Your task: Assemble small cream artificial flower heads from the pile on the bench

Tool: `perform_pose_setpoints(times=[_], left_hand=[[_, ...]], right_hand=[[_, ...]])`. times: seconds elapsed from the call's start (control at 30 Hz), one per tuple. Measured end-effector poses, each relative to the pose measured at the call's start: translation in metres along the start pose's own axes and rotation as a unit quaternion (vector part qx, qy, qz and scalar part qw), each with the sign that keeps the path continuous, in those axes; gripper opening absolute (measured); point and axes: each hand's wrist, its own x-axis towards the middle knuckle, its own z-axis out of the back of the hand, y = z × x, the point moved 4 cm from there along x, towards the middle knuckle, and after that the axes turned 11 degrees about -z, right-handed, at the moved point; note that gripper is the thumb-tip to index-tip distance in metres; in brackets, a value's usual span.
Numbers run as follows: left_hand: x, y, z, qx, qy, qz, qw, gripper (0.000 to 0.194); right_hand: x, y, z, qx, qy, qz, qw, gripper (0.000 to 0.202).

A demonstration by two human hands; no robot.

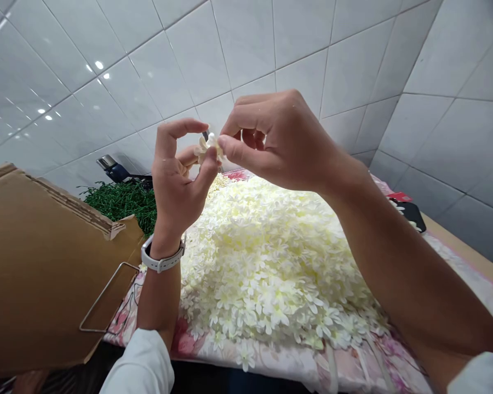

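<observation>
My left hand (175, 183), with a pale watch band on its wrist, is raised and holds a small cream-white artificial flower (208, 144) between thumb and fingers. Its index finger is bent over above the petals. From the right, my right hand (277, 139) pinches at the petals' edge with thumb and index finger, the other fingers curled in. A short dark piece shows just under the left index fingertip; what it is I cannot make out. Below both hands spreads a large heap of loose white artificial flowers (267, 262).
A cardboard box (45, 273) stands at the left, with a bent metal wire frame (102, 298) against it. Behind it lie green artificial stems (121, 202). A black phone (411, 214) rests at the right. The floral tablecloth (279, 361) borders a tiled wall (246, 38).
</observation>
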Motion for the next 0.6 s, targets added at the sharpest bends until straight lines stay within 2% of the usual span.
perform_pose_setpoints(times=[0.1, 0.2, 0.27, 0.47, 0.6], left_hand=[[-0.0001, 0.0013, 0.0003, -0.003, 0.001, 0.000, 1.000, 0.025], [0.0016, -0.0036, 0.0016, 0.002, -0.010, -0.039, 0.999, 0.013], [0.0022, -0.0067, 0.0021, 0.007, -0.019, -0.048, 0.999, 0.013], [0.0002, -0.0061, -0.0005, 0.033, -0.015, 0.003, 0.999, 0.014], [0.0015, -0.0064, 0.0005, 0.015, -0.049, -0.009, 0.999, 0.015]], right_hand=[[0.0002, 0.0010, 0.0022, -0.001, -0.001, -0.004, 1.000, 0.019], [0.0004, 0.0004, 0.0044, 0.025, 0.001, -0.040, 0.999, 0.019], [0.0003, -0.0003, 0.0047, 0.057, -0.002, -0.063, 0.996, 0.019], [-0.0003, -0.0040, 0.0053, 0.143, -0.037, -0.080, 0.986, 0.022], [-0.0001, -0.0076, 0.0076, 0.178, -0.041, -0.070, 0.981, 0.028]])
